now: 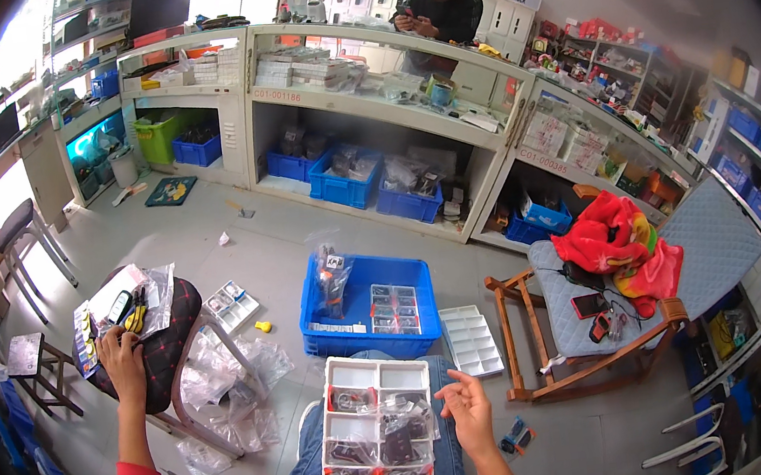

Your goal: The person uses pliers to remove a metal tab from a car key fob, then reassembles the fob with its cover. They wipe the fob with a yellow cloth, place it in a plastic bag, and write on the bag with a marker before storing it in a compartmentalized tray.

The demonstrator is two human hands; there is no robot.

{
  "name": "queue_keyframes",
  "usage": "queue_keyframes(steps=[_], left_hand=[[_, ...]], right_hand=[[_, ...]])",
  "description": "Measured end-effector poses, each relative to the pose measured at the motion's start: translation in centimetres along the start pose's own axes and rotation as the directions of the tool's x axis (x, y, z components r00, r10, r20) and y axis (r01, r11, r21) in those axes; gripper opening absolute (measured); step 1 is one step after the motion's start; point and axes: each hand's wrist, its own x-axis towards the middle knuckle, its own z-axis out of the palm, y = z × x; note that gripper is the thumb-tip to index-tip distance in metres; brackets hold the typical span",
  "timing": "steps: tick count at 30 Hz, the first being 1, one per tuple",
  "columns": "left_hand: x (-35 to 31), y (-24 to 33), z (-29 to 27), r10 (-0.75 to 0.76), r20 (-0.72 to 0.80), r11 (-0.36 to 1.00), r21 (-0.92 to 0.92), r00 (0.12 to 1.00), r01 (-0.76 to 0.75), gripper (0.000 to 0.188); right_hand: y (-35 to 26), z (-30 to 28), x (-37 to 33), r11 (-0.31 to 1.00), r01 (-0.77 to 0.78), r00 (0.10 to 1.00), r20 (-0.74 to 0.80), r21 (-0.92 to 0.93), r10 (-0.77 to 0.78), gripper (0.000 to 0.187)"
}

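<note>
Across my lap rests a white compartment tray (350, 424); several of its cells hold small dark parts in clear bags. Beside its right edge is my right hand (469, 410), fingers apart and nothing in them. My left hand (120, 366) reaches to the black quilted stool seat (175, 331), its fingers bent down onto the things there. Just beyond those fingertips lie a yellow-and-black tool (135, 316) and a dark key-fob-like device (120, 306) on clear plastic bags. Whether the left fingers touch the tool cannot be made out.
Ahead stands a blue crate (412, 268) with bagged parts and another tray. An empty white tray (472, 341) lies right of it; plastic bags (237, 376) lie left. A wooden chair (548, 387) carries a red blanket (620, 238). Behind the glass counter (362, 75) is a person (447, 14).
</note>
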Motion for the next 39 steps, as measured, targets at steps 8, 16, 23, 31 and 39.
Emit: queue_keyframes(steps=[8,16,23,31,39], left_hand=[[-0.8,0.4,-0.1,0.007,0.000,1.000,-0.030,1.000,-0.007,0.030],[-0.2,3.1,-1.3,0.130,-0.221,0.988,-0.055,0.967,-0.146,0.026],[-5.3,17.2,-2.6,0.347,0.137,0.775,-0.598,0.928,-0.202,0.026],[-8.3,25.3,-1.5,0.507,0.403,0.695,-0.714,0.762,-0.085,0.017],[-8.0,27.9,-1.5,0.569,0.463,0.736,-0.655,0.680,-0.170,0.017]], right_hand=[[0.2,-0.3,0.0,1.000,-0.001,1.000,0.008,0.019,0.001,0.034],[0.9,-0.6,0.3,0.998,0.002,1.000,-0.005,-0.066,-0.002,0.030],[1.9,-1.1,0.5,0.977,-0.082,0.996,-0.057,-0.198,0.072,0.027],[2.5,-1.4,-0.9,0.956,-0.148,0.989,-0.014,-0.255,0.149,0.028],[2.9,-0.5,-1.0,0.958,-0.210,0.978,-0.025,-0.193,0.209,0.022]])
